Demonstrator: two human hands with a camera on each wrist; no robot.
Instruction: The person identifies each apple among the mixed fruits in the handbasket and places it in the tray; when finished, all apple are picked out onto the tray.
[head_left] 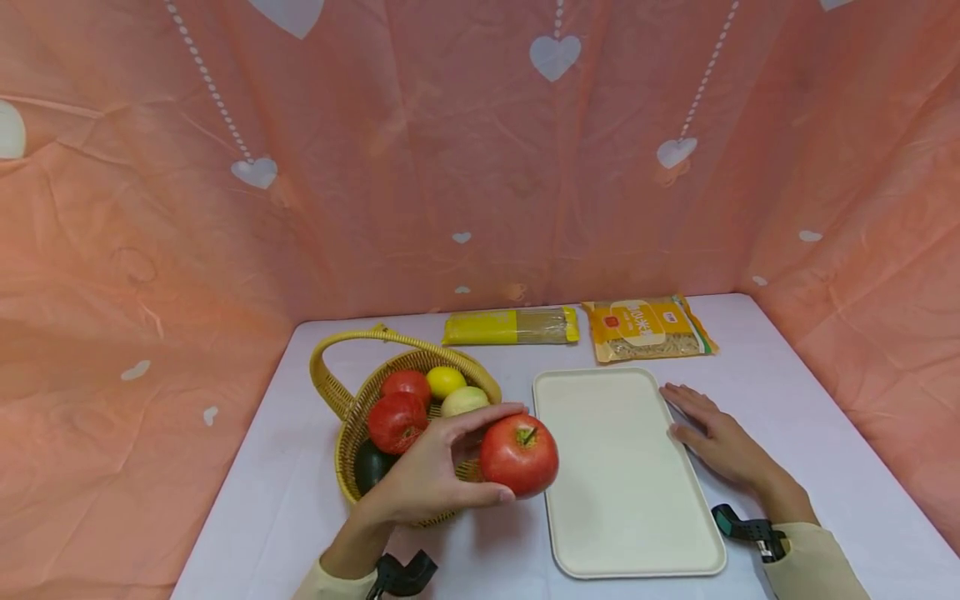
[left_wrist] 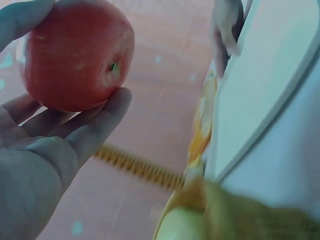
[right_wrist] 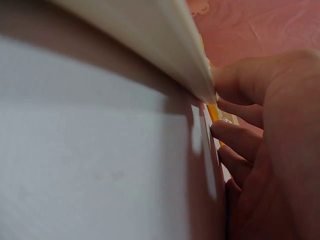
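Note:
My left hand (head_left: 423, 477) grips a red apple (head_left: 519, 455) between thumb and fingers, in the air between the basket and the tray. In the left wrist view the apple (left_wrist: 77, 55) is held from the side, its dimpled end in sight. A cream rectangular tray (head_left: 630, 475) lies flat on the table. At its right edge rests my right hand (head_left: 723, 437), fingers extended on the table and thumb touching the rim. The right wrist view shows the thumb against the tray's edge (right_wrist: 165, 45). Behind my left hand stands a woven basket (head_left: 347, 458), partly hidden by it.
The basket holds two red fruits (head_left: 397, 422), a lemon (head_left: 446, 382), a pale green round fruit (head_left: 464, 400) and a dark green item (head_left: 372, 467). At the back lie a yellow packet of noodles (head_left: 510, 327) and an orange bag of grain (head_left: 648, 328). A pink curtain (head_left: 480, 167) surrounds the table.

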